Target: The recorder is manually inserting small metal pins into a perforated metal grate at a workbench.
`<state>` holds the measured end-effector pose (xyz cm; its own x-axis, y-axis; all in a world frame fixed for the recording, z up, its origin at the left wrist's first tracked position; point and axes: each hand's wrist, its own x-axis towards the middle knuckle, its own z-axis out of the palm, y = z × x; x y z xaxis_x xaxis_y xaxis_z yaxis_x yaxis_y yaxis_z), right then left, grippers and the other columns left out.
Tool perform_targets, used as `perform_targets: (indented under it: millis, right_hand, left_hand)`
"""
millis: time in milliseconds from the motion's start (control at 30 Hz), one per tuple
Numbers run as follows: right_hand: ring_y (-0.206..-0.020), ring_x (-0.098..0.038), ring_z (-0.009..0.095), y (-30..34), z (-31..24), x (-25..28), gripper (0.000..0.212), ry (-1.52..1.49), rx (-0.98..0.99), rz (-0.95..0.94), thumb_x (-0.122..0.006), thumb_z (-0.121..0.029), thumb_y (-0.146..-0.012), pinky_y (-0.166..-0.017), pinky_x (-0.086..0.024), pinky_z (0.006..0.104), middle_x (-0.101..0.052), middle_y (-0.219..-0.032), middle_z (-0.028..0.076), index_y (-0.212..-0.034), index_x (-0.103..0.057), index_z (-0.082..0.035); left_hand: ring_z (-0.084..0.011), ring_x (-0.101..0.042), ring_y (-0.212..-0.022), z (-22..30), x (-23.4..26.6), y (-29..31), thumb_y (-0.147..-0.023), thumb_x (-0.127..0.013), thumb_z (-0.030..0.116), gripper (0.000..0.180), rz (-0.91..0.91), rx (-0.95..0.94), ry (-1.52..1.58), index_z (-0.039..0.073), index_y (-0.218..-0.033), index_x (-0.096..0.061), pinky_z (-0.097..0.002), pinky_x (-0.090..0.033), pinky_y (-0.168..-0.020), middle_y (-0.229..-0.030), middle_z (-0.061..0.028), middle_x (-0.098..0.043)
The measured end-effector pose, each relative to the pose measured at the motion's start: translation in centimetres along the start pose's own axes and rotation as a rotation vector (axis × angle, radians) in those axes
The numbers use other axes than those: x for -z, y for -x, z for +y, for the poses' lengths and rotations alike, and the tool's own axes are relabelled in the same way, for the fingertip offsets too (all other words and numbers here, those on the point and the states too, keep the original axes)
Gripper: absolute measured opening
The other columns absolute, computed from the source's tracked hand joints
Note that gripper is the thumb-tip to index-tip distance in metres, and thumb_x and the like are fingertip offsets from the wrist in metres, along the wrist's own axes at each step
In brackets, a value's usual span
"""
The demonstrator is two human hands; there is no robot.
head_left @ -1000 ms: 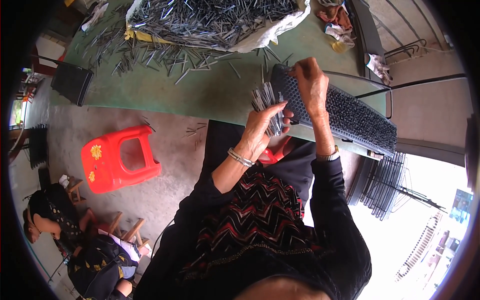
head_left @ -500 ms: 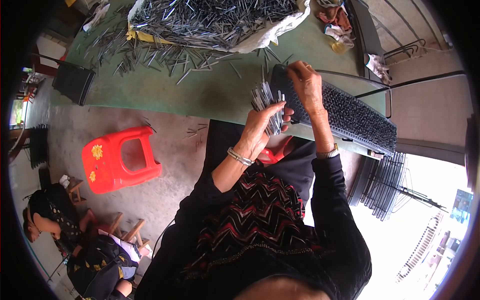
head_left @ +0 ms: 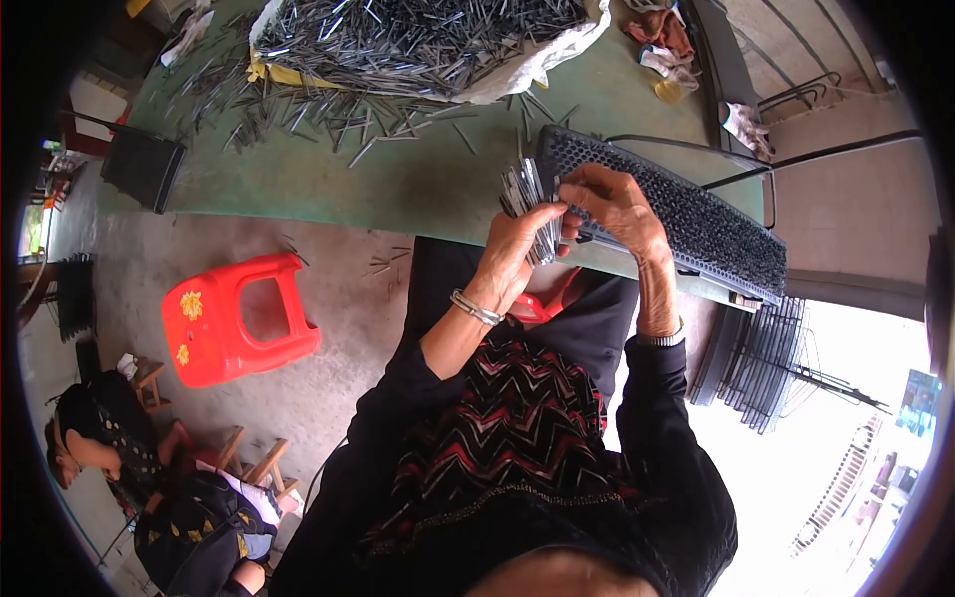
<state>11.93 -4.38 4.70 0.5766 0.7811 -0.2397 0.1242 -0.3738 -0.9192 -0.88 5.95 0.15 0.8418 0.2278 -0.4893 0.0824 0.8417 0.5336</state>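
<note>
A bundle of thin grey metal strips [head_left: 525,194] stands roughly upright in my left hand [head_left: 509,249], whose fingers are wrapped round it. Over the bundle's right side, my right hand [head_left: 619,211] is closed, thumb and fingertips pinching the upper end of one strip. Just beyond both hands lies a long black perforated board [head_left: 572,149]. Its near left end shows bare holes, while the stretch to the right is thick with upright dark pieces [head_left: 696,214]. My right hand hides part of the board's front edge.
A large heap of loose strips [head_left: 418,45] lies on white sheeting on the green table [head_left: 328,184], with more scattered around. Gloves [head_left: 671,65] and a black metal rod frame [head_left: 836,154] are at the right. A red stool [head_left: 224,318] stands left; two people sit lower left.
My right hand has come back from the left end of the board, down and nearer to me, to the bundle. My left hand has stayed almost still.
</note>
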Motion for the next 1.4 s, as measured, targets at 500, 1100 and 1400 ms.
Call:
perform_targets:
  millis: [500,1100,1400]
  right_hand:
    - [-0.066,-0.055,0.009,0.0,0.0,0.5,0.015,-0.064,-0.021,-0.003,-0.061,-0.013,-0.085,-0.061,-0.044,0.0233,-0.06,-0.073,0.003,-0.09,-0.062,0.001]
    - [-0.071,-0.067,0.014,-4.4,3.1,0.8,0.008,0.412,0.366,0.716,-0.057,-0.008,-0.088,-0.066,-0.05,0.0263,-0.068,-0.077,0.009,-0.091,-0.059,-0.001]
    - [-0.072,-0.061,0.032,-5.2,3.7,0.1,0.006,0.591,0.456,0.674,-0.063,-0.009,-0.083,-0.064,-0.048,0.0394,-0.06,-0.081,0.012,-0.089,-0.062,-0.007]
  left_hand:
    - [-0.0183,-0.069,-0.076,0.6,-0.8,0.7,-0.084,-0.065,0.015,0.022,-0.012,0.004,-0.21,0.001,-0.101,-0.063,-0.0253,-0.048,-0.055,-0.092,-0.0102,-0.07]
    - [-0.0244,-0.066,-0.087,-0.5,-0.3,-0.2,-0.086,-0.062,0.013,0.023,-0.054,0.078,0.126,0.0,-0.105,-0.06,-0.0409,-0.057,-0.072,-0.096,-0.0176,-0.067]
    - [-0.0201,-0.066,-0.078,-0.3,-0.4,0.0,-0.086,-0.063,0.016,0.022,-0.04,0.101,0.049,0.002,-0.104,-0.061,-0.0355,-0.056,-0.066,-0.092,-0.0151,-0.068]
